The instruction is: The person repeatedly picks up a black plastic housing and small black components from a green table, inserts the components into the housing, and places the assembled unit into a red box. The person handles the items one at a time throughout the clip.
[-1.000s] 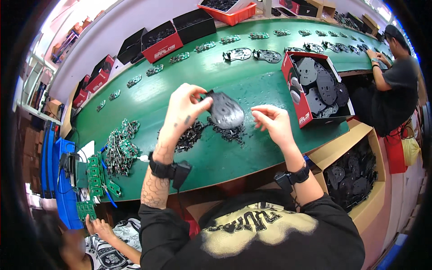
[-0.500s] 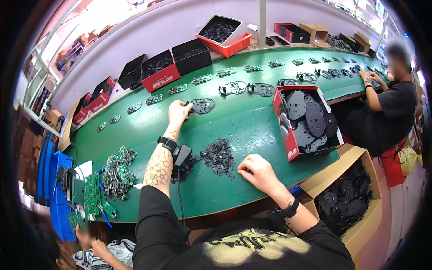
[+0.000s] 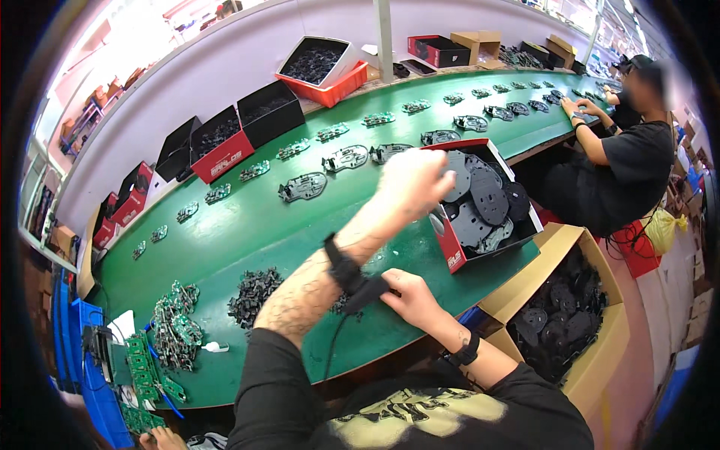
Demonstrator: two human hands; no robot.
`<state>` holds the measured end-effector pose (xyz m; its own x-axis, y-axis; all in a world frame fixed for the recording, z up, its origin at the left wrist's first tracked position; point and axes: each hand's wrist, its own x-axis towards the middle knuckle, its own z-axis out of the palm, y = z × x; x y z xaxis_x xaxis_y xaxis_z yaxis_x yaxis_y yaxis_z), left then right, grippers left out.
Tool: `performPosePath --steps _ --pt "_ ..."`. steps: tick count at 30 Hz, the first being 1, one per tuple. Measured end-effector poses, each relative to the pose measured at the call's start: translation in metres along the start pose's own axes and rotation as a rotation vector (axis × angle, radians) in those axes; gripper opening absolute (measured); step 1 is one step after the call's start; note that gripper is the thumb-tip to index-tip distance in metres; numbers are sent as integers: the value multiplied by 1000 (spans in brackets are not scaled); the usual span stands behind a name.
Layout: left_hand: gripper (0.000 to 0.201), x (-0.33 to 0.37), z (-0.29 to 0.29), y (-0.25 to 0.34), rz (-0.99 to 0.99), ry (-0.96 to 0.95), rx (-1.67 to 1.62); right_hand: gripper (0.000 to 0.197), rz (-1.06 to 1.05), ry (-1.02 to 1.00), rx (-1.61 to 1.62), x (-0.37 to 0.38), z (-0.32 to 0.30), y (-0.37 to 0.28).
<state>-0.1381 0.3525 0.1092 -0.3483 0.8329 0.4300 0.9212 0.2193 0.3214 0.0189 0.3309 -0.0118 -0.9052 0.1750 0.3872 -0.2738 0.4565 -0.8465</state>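
Observation:
My left hand (image 3: 414, 180) is raised at the left rim of a red and black box (image 3: 451, 251) of black mouse base plates (image 3: 489, 193). Its thumb stands apart from its fingers, slightly blurred, and no object shows in it. My right hand (image 3: 411, 298) is low over the bench with its fingers curled together; whatever they hold is hidden. Beside it hangs the dark device (image 3: 366, 295) strapped to my left wrist, partly covering small black parts. Another base plate (image 3: 302, 187) lies flat on the green surface, left of my left hand, in a row of similar ones.
A heap of small black parts (image 3: 255, 296) lies left of my left forearm. Farther left is a pile of green circuit boards (image 3: 178, 330). More boards (image 3: 253, 171) form a line along the bench. An open carton (image 3: 600, 352) of black parts stands right. Co-workers sit at far right and lower left.
My left hand has let go of the base plate and moved right to the box. My right hand remains low over the bench. The view has shifted right.

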Motion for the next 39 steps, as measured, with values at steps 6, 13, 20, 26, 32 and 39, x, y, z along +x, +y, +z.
performPosePath --steps 6,13,20,26,32,39 --pt "28 33 80 15 -11 31 261 34 144 -15 -119 -7 13 23" --pt "18 26 65 11 -5 173 66 33 93 -9 -61 -3 9 19" --pt "12 -15 1 1 159 649 -50 17 167 45 -75 -6 6 -1" --pt "11 -146 -41 35 -166 596 -876 10 309 181 392 -18 -6 -10" --pt "14 -332 -33 32 -793 556 -895 8 268 -133 705 -34 25 -45" --pt "13 -364 -32 32 -841 741 -680 13 10 -308 265 -29 82 -64"
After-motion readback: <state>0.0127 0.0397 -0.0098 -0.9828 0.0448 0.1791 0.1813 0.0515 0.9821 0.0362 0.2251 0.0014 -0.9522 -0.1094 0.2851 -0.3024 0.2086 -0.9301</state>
